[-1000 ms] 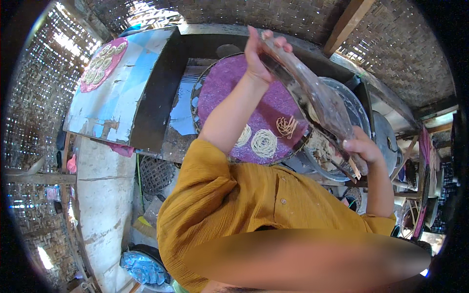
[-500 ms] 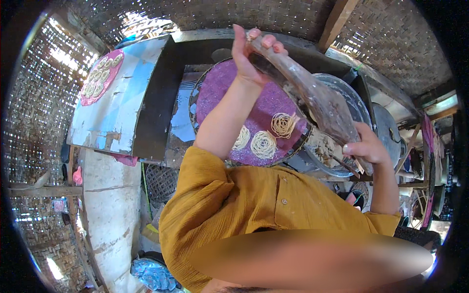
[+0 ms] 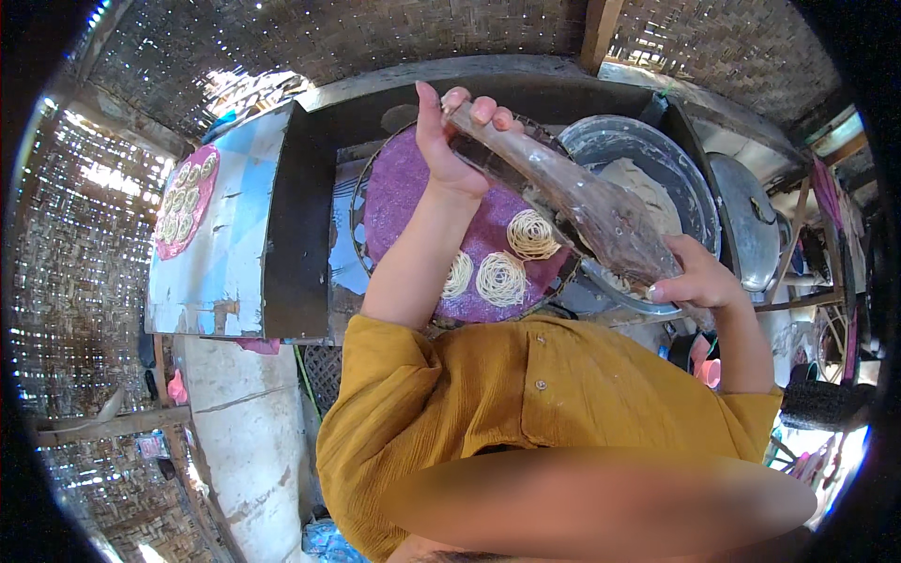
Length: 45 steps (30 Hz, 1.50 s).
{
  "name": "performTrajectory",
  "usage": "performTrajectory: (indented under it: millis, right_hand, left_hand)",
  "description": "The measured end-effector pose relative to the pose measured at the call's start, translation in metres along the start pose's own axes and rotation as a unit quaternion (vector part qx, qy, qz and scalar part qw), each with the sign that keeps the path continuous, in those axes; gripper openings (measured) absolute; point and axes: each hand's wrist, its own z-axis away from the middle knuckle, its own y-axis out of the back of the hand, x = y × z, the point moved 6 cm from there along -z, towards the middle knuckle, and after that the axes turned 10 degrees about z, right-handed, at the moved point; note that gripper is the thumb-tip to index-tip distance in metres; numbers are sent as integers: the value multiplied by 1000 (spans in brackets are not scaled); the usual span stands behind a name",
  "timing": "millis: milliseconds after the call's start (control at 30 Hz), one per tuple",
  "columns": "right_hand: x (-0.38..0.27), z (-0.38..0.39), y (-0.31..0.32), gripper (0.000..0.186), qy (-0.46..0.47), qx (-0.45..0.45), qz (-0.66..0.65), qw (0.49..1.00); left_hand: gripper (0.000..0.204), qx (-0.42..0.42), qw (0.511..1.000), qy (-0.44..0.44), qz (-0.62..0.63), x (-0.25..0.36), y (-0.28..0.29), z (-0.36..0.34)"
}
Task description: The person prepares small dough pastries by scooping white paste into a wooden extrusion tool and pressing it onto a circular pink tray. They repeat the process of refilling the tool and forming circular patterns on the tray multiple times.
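My left hand (image 3: pixel 449 141) is raised and grips the upper end of a long clear plastic bag (image 3: pixel 582 202) smeared with pale dough. My right hand (image 3: pixel 699 281) is closed around the bag's lower end, at the near rim of a big metal bowl (image 3: pixel 601 141). The bag slants down from left to right above a round purple tray (image 3: pixel 404 197). Three coiled noodle nests (image 3: pixel 500 278) lie on the tray's near side, under my left forearm. The bowl holds a lump of pale dough (image 3: pixel 648 188).
A pink round tray (image 3: pixel 188 202) with several noodle coils rests on a blue-painted metal sheet (image 3: pixel 235 253) at the left. A metal lid (image 3: pixel 751 225) lies right of the bowl. Woven bamboo walls surround the bench, and a white post (image 3: pixel 249 432) stands below.
Both hands keep hold of the bag. My left hand has lifted its upper end a little higher and leftward, so the bag slants more steeply over the purple tray.
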Motion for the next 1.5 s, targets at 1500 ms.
performTrajectory:
  millis: [1500]
  right_hand:
    - [-38, -86, -49, 50, 55, -201, -222, 952]
  left_hand:
    - [64, -52, 996, -55, -49, 107, 30, 11]
